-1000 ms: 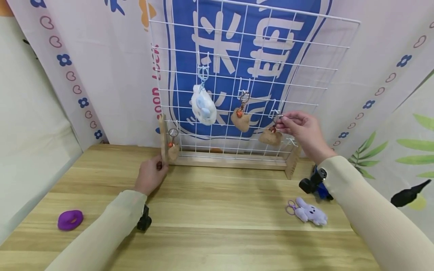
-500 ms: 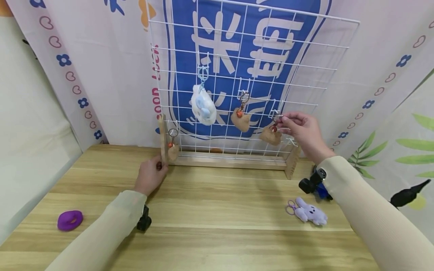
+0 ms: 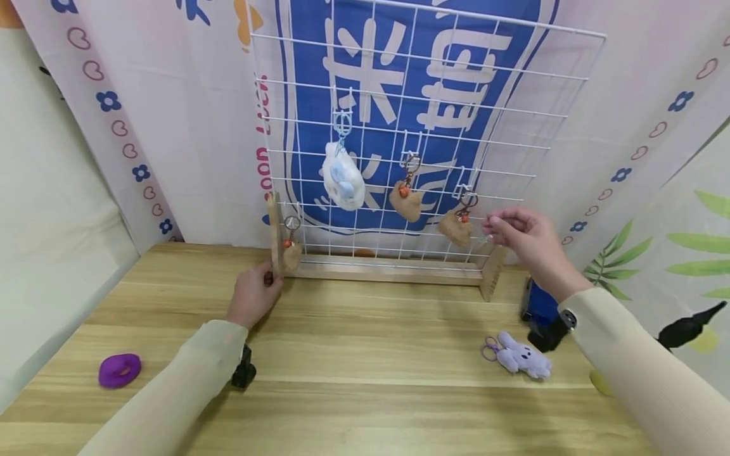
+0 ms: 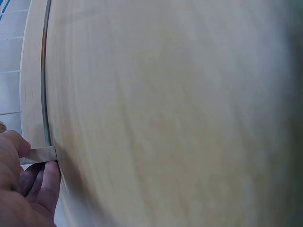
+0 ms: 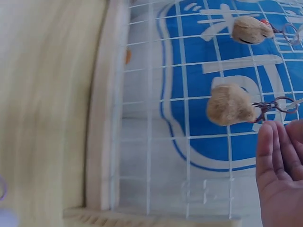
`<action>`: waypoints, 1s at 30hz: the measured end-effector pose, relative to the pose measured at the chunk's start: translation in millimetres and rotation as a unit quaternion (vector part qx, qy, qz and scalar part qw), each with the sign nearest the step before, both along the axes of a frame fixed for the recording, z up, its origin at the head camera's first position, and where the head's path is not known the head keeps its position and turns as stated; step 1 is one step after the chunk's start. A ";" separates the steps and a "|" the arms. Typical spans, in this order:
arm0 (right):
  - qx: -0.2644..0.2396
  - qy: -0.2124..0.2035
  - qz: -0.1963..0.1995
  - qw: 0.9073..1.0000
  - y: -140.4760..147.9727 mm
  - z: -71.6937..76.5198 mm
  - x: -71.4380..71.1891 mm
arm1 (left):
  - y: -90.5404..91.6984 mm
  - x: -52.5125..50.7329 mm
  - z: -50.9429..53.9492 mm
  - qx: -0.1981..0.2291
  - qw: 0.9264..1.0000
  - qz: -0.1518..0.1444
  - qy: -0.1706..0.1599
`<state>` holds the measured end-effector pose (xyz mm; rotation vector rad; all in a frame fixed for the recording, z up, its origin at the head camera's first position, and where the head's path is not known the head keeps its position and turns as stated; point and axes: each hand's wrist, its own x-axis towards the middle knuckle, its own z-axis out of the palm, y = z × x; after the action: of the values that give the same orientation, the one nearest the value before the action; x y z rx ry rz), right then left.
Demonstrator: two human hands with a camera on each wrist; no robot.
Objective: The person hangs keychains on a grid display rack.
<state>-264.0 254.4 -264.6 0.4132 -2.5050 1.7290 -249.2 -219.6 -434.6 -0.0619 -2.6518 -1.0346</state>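
Note:
My left hand (image 3: pixel 253 296) grips the foot of the wooden side post (image 3: pixel 275 234) of a white wire grid rack (image 3: pixel 499 19). In the left wrist view, thumb and fingers pinch the wood piece (image 4: pixel 41 154). My right hand (image 3: pixel 525 237) hovers at the rack's lower right, holding nothing. Just left of it, a brown plush keychain (image 3: pixel 455 228) hangs by its ring from a hook. Another brown plush keychain (image 3: pixel 406 206) and a white-and-blue plush keychain (image 3: pixel 344 180) hang further left. A third brown one (image 3: pixel 293 256) hangs beside the left post.
On the table lie a lavender plush keychain (image 3: pixel 523 358) at right and a purple ring-shaped thing (image 3: pixel 118 370) at left. A dark blue box (image 3: pixel 542 303) sits behind my right wrist. A printed cloth (image 3: pixel 188 126) hangs behind the rack.
My right hand has let go of the rightmost brown plush keychain's ring and moved down and right. The keychain hangs by itself. My left hand has stayed put.

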 end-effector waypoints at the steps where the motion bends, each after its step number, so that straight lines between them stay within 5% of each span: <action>1: 0.020 0.003 0.002 1.000 3.0 -2.7 4.0 | 0.0 0.1 0.1 0.000 1.000 -0.001 0.000; 9: 0.128 -0.007 0.060 0.990 22.2 -28.9 39.8 | 0.1 0.6 3.2 0.002 1.000 -0.001 0.000; 14: 0.161 -0.034 0.088 0.982 31.8 -59.1 56.4 | 0.8 0.5 1.3 0.000 1.000 0.000 -0.004; 20: 0.236 -0.008 0.098 0.967 46.0 -93.9 63.9 | 0.9 1.0 1.7 0.002 1.000 0.001 -0.006; 30: 0.326 0.009 0.135 0.936 55.8 -122.1 60.7 | 0.9 -0.4 -0.8 0.000 1.000 0.003 -0.003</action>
<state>-203.3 310.2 -386.7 0.8365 -3.0710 0.8760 -249.5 -218.7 -435.4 -0.0517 -2.6559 -1.0339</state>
